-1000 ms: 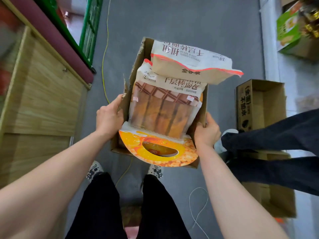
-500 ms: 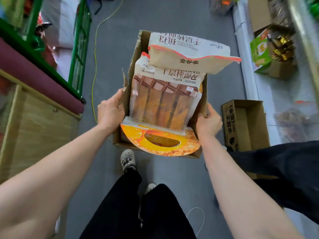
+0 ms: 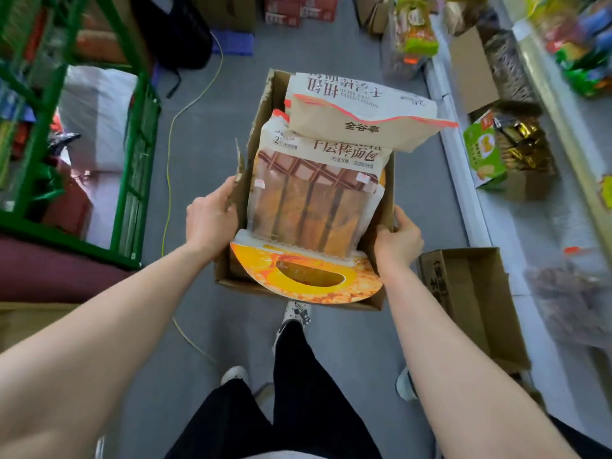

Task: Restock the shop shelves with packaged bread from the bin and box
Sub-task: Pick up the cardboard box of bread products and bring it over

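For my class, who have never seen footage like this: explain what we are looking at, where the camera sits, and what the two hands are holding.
There is no machine here. A person wears a wide-angle camera on the head, looking forward and down, so the arms reach out from the bottom of the picture. The left hand and right hand grip opposite sides of an open cardboard box, carried above the grey floor. In it stands a chocolate bread pack, with a second pack lying tilted over its top. An empty carton sits on the floor to the right, beside shelves of goods. A green rack stands to the left.
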`<state>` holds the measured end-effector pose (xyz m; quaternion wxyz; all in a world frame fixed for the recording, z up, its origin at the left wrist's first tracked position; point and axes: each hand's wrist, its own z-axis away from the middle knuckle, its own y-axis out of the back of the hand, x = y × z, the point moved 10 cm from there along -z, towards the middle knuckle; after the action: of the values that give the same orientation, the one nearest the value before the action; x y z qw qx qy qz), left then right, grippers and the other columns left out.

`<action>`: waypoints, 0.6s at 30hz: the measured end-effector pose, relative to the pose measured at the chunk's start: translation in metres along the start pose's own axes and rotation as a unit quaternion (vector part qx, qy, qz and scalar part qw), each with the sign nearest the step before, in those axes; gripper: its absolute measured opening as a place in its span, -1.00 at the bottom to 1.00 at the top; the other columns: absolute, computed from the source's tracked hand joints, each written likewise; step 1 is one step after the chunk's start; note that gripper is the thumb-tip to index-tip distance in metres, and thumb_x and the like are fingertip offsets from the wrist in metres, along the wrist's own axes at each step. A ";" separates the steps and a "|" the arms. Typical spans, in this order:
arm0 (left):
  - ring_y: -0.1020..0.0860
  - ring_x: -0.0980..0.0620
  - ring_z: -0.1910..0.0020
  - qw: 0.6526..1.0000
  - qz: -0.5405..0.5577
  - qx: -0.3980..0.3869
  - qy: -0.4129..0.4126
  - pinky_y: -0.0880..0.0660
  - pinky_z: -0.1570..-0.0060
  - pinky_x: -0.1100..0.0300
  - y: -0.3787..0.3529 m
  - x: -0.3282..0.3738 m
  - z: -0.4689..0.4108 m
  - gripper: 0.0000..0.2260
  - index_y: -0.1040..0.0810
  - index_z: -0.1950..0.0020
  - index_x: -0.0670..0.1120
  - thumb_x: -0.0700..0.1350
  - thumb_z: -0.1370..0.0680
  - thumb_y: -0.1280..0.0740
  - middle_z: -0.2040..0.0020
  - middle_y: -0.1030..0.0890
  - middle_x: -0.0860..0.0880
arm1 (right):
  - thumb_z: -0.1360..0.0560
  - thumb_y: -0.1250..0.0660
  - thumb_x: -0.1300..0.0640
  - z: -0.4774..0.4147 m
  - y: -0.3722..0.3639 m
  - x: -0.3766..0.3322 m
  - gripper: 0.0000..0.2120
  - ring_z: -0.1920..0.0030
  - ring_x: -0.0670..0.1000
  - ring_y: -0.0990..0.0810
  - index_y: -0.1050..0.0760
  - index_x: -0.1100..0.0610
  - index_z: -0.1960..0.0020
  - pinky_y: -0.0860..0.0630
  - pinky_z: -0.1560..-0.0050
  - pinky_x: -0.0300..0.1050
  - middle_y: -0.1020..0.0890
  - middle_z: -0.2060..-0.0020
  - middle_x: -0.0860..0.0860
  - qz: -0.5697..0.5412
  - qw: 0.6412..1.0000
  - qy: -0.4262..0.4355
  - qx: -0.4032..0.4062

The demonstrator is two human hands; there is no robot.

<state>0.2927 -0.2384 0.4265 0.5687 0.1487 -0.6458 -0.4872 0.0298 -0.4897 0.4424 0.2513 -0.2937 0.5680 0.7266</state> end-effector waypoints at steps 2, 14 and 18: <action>-0.49 -0.35 0.06 1.000 -0.004 0.000 0.004 -0.43 -0.02 -0.05 -0.006 0.019 -0.037 -0.45 -0.39 -0.40 0.22 -0.25 -0.50 -0.15 0.08 -0.62 -0.25 | -0.47 -0.19 0.36 -0.040 -0.008 -0.019 -0.49 -0.04 0.19 -0.61 -0.60 -0.11 -0.23 -0.48 -0.05 -0.06 -0.70 0.02 0.08 -0.002 1.000 -0.006 -0.003; -0.50 -0.37 0.05 1.000 -0.012 0.002 -0.025 -0.44 0.01 -0.08 -0.028 0.115 -0.260 -0.46 -0.38 -0.40 0.22 -0.25 -0.51 -0.15 0.06 -0.63 -0.25 | -0.53 -0.24 0.26 -0.236 -0.071 -0.138 -0.54 0.02 0.11 -0.63 -0.56 -0.16 -0.29 -0.53 -0.09 -0.09 -0.70 0.09 0.05 -0.018 0.999 -0.036 -0.006; -0.50 -0.37 0.05 0.998 -0.017 -0.005 -0.059 -0.41 -0.06 -0.10 -0.034 0.150 -0.344 -0.47 -0.40 -0.42 0.16 -0.27 -0.52 -0.17 0.07 -0.64 -0.26 | -0.53 -0.24 0.25 -0.295 -0.092 -0.176 -0.55 0.04 0.11 -0.63 -0.56 -0.17 -0.29 -0.46 0.05 -0.16 -0.69 0.13 0.04 -0.023 0.998 -0.050 0.015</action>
<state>0.5365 -0.5254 0.4461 0.5221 0.1278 -0.6734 -0.5076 0.2591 -0.7615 0.4514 0.3010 -0.2662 0.5582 0.7259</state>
